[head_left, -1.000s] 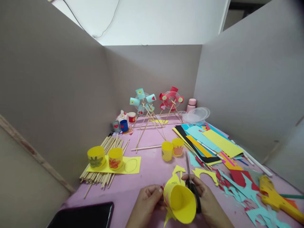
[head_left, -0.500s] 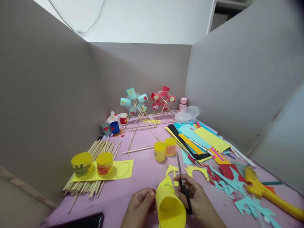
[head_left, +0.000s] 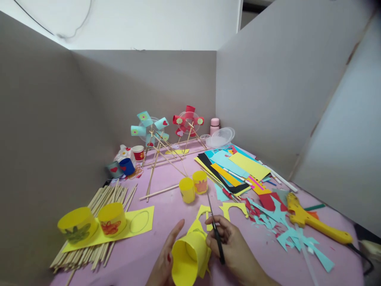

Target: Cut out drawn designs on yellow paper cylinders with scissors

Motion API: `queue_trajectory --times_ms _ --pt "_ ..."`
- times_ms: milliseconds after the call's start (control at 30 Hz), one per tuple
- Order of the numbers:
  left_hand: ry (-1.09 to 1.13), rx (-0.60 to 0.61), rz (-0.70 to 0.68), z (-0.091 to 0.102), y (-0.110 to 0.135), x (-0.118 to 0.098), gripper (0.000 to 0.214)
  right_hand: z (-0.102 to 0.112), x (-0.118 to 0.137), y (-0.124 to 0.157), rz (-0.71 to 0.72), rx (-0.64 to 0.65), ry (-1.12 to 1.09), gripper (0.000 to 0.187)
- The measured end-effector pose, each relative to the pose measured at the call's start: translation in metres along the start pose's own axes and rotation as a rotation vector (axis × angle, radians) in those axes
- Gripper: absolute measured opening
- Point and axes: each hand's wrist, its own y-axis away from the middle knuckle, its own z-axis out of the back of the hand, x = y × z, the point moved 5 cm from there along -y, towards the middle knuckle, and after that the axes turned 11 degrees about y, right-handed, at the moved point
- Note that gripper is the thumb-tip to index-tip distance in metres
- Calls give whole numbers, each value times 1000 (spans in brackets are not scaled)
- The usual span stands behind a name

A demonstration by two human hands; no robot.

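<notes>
A curled piece of yellow paper (head_left: 181, 258) stands between my hands, its round opening toward me and a partly cut strip at its far end. My left hand (head_left: 163, 258) is open along its left side, fingers stretched out and apart. In my right hand (head_left: 228, 242) are black-handled scissors (head_left: 216, 234), blades pointing away from me; the fingertips are close to the paper's right side. Yellow offcuts (head_left: 235, 207) lie just beyond. Two small yellow paper cylinders (head_left: 187, 190) with drawings stand farther ahead.
Left, two yellow paper rings (head_left: 111, 220) and a yellow strip (head_left: 143, 220) rest on wooden sticks (head_left: 98, 198). Stick-framed blue (head_left: 150, 129) and red (head_left: 189, 120) paper wheels stand behind. Right are coloured sheets (head_left: 250, 165), blue scraps (head_left: 297, 236) and a yellow glue gun (head_left: 315, 228).
My left hand has opened its fingers, which pinched the paper before. The curled paper has turned, its opening now facing more to the left. The whole view has swung to the right.
</notes>
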Motion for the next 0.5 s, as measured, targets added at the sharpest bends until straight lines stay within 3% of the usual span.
queue_trajectory --times_ms 200,367,500 --pt "5 86 -55 -7 6 -9 77 2 -1 0 28 26 73 33" --pt "10 -31 -61 -12 26 -27 87 2 4 3 119 136 426 29" --pt "-51 -87 -166 -17 40 -43 86 -1 13 9 158 197 686 21"
